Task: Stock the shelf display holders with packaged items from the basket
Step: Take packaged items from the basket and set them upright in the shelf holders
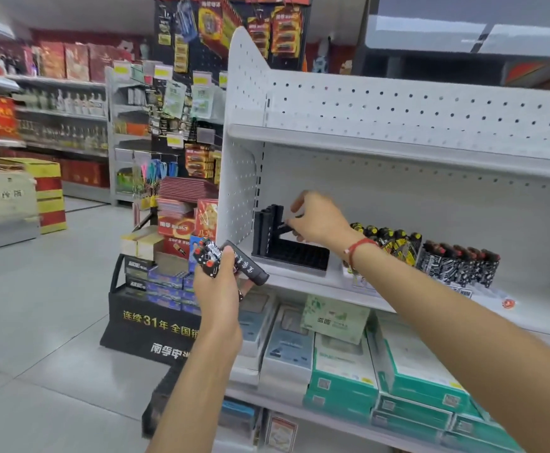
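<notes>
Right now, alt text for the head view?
The right hand places a dark item into a black display holder on a white shelf, while the left hand grips several patterned packaged items.

Two hands: left [216, 282], right [316, 220]. One empty black holder [286, 246] at 12 o'clock; two filled holders [394, 246] [456, 263] toward 2 o'clock.
</notes>
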A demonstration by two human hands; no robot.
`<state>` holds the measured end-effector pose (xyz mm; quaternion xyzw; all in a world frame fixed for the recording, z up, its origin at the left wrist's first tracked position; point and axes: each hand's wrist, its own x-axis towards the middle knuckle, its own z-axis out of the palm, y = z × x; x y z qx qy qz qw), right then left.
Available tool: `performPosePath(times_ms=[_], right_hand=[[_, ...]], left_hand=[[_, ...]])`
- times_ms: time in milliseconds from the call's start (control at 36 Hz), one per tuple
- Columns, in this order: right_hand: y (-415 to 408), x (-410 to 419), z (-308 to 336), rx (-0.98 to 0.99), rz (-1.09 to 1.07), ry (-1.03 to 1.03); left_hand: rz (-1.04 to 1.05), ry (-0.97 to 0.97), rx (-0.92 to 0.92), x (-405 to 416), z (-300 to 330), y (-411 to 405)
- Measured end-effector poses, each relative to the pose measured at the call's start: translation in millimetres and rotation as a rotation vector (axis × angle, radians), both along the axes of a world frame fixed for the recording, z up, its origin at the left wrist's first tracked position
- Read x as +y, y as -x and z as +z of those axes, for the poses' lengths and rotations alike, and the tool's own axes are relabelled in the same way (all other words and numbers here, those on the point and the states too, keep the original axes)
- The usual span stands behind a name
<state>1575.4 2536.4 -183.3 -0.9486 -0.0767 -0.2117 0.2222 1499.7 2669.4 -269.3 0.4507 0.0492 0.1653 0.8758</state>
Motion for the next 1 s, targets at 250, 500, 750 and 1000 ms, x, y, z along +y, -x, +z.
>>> performPosePath(times_ms=[250,500,750,1000], right_hand=[[-26,3,-9,-0.122,-0.044,-0.121],[-36,8,-32,-0.271,-0.054,-0.235],[-37,2,-38,-0.185,0.046,-0.283],[-35,4,-40,-0.281,0.113,-0.156]], left_hand=[[0.001,-0.020,-0.016,2,0,-3],[0.013,0.038,0.020,8,-1,-9],[0.023,0.023,0.048,8,-3,-14],[-0.006,0.044,0.018,3,-1,-12]])
